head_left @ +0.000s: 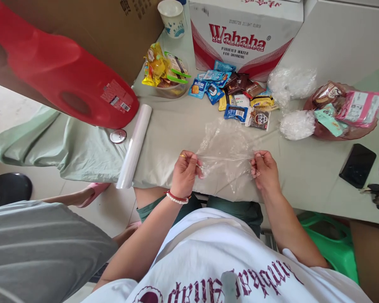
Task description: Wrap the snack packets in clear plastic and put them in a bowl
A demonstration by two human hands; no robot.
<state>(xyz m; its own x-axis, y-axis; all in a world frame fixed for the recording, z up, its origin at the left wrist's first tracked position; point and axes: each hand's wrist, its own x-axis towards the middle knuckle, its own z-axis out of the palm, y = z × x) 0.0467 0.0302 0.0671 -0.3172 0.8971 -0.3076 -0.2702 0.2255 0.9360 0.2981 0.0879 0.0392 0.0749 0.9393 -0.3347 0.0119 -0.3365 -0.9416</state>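
Observation:
Between my two hands a clear, thin plastic bag (225, 158) is stretched out flat over the near part of the table. My left hand (187, 170) pinches its left side, fingers closed. On the opposite side my right hand (264, 169) grips the plastic between thumb and fingers. Just beyond the bag lies a pile of small wrapped snacks (235, 89) in blue, brown and yellow packets. Left of my left hand rests a roll of clear plastic (135, 147).
A red jug (82, 84), a bowl of snacks (172, 90) and a paper cup (172, 19) stand left. Behind is a Wahaba-style water carton (240, 46). Crumpled plastic (297, 125), a pink bowl (326, 134), a phone (358, 166) and keys (378, 193) lie right. Another person's clothing (47, 248) is at left.

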